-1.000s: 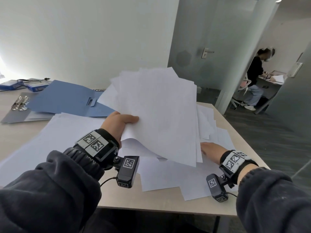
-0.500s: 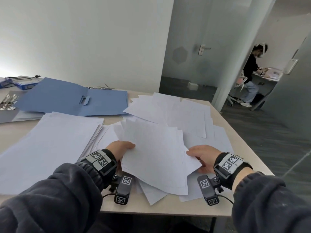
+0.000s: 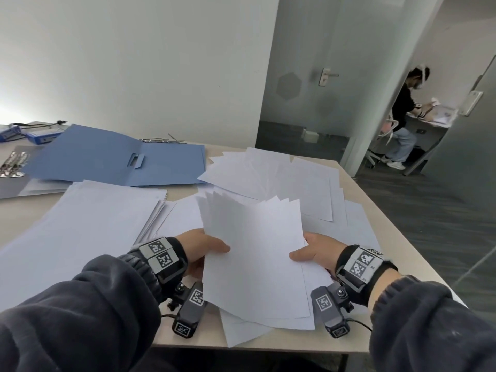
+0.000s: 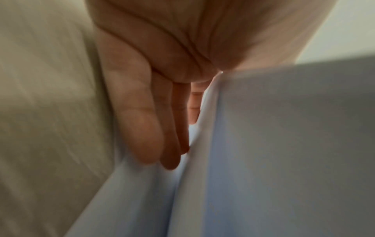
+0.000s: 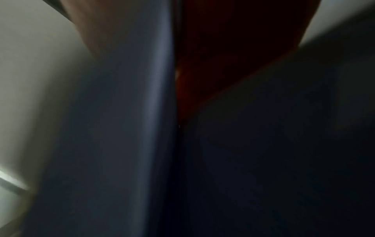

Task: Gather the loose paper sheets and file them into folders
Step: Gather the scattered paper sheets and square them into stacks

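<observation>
Here, left hand and right hand gripping paper sheets (thumbs on top), forearms converging.

**Around the desk's edges**

Pale beige tabletop carries, at ten o'clock, two flat blue plastic devices with a black cable; at nine o'clock, shiny metal binder clips on a grey sheet; at two o'clock, a frosted glass door with a silver handle; beyond it, a seated person at another desk.
</observation>
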`<action>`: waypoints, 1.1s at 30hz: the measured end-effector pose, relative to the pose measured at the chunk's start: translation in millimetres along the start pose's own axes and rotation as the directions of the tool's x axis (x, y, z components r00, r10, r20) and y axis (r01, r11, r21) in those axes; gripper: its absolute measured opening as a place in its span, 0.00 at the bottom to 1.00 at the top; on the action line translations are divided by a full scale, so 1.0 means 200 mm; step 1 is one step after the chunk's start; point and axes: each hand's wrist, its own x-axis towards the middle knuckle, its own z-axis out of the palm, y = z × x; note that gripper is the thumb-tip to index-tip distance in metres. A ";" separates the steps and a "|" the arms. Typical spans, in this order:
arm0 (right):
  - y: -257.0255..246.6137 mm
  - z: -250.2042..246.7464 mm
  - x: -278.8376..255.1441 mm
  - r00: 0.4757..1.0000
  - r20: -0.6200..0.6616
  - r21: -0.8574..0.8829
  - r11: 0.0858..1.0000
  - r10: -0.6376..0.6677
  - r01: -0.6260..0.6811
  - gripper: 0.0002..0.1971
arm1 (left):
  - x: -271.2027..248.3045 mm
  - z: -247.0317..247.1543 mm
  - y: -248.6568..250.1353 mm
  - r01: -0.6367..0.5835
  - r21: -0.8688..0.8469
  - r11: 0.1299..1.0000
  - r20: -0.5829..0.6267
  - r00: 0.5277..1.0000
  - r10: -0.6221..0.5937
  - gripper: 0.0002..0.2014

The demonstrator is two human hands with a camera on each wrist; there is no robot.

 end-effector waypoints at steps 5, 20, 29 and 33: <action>-0.03 -0.01 0.00 0.953 -0.239 0.093 0.972 -0.187 0.214 0.13 | 0.02 -0.01 0.08 -0.284 -0.074 0.956 -0.139 0.952 0.272 0.28; -0.24 0.01 -0.12 0.806 -0.348 0.384 0.712 -0.478 0.588 0.44 | -0.08 0.05 0.32 -0.612 -0.042 0.790 -0.077 0.790 0.608 0.22; -0.22 0.05 -0.12 0.815 -0.360 0.385 0.723 -0.454 0.573 0.40 | -0.04 0.10 0.20 -0.628 -0.097 0.772 -0.242 0.768 0.594 0.18; -0.33 0.02 -0.13 0.771 -0.373 0.416 0.649 -0.517 0.637 0.33 | -0.06 0.09 0.30 -0.686 -0.120 0.718 -0.311 0.713 0.629 0.17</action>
